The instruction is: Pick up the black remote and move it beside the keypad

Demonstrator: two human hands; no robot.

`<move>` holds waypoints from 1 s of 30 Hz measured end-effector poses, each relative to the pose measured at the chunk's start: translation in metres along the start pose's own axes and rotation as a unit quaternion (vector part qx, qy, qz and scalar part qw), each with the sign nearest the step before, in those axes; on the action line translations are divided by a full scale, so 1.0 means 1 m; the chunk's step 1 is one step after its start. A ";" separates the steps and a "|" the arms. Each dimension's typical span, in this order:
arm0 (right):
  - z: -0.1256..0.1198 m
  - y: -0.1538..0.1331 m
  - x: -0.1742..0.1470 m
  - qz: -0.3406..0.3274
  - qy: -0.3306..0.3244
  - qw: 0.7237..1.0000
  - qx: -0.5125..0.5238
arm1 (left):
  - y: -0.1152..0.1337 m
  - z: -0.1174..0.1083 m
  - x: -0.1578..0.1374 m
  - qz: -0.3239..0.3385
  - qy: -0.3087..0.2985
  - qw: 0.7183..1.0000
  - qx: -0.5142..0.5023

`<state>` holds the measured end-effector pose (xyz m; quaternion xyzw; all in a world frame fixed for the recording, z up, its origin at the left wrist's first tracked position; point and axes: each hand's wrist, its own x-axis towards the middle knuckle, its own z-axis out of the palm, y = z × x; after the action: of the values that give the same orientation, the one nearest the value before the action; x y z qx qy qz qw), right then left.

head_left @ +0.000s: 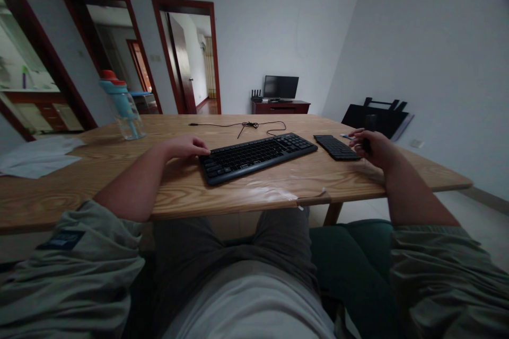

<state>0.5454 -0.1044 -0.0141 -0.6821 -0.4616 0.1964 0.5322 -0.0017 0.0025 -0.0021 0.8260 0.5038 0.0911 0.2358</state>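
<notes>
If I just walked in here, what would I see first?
Probably the long black computer keyboard in the middle of the light wooden table, with the left hand resting at its left end. To its right, the right hand grips a small dark object beside a smaller black keypad. A clear water bottle with a blue lid stands far left.

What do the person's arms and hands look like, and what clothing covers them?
Both arms are bare from above the elbow down to the hands. The left hand and the right hand wear no gloves, and no watch or ring can be seen. The short sleeves are loose, grey-green and creased. The left sleeve has a small dark patch; its text is unreadable. The right sleeve looks plain.
</notes>
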 end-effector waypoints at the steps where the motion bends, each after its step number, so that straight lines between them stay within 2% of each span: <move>1: 0.002 -0.004 0.002 -0.001 0.002 0.998 0.055 | 0.000 0.001 0.000 0.000 -0.001 1.000 -0.007; 3: 0.011 -0.018 0.004 0.014 -0.029 0.986 0.166 | 0.000 0.003 0.000 -0.001 -0.001 1.000 -0.022; 5: 0.029 -0.041 0.001 0.008 -0.064 0.982 0.176 | 0.001 0.004 0.000 -0.001 0.004 0.999 -0.035; 7: 0.055 -0.072 -0.010 -0.032 -0.119 0.982 0.145 | 0.001 0.004 0.001 0.002 0.011 0.999 -0.048; 10: 0.113 -0.121 -0.041 -0.134 -0.171 0.975 0.049 | 0.003 0.003 0.000 0.010 0.028 0.998 -0.056; 13: 0.181 -0.160 -0.076 -0.220 -0.265 0.939 0.000 | 0.006 -0.001 -0.005 0.022 0.049 0.998 -0.042; 15: 0.223 -0.174 -0.094 -0.262 -0.311 0.913 -0.019 | 0.007 -0.003 -0.009 0.033 0.055 0.997 -0.034; 18: 0.268 -0.178 -0.109 -0.273 -0.313 0.909 -0.034 | 0.008 -0.004 -0.010 0.046 0.054 0.997 -0.038; 22: 0.292 -0.164 -0.109 -0.274 -0.281 0.917 -0.069 | 0.006 -0.003 -0.006 0.064 0.045 0.996 -0.037; 26: 0.294 -0.150 -0.106 -0.283 -0.250 0.924 -0.054 | 0.006 -0.002 -0.005 0.068 0.040 0.996 -0.036; 30: 0.295 -0.143 -0.103 -0.261 -0.243 0.934 -0.032 | 0.006 -0.001 -0.007 0.063 0.037 0.997 -0.035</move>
<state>0.2104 -0.0290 -0.0124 -0.4856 -0.7449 0.1953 0.4137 -0.0011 -0.0060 0.0026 0.8434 0.4555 0.1538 0.2397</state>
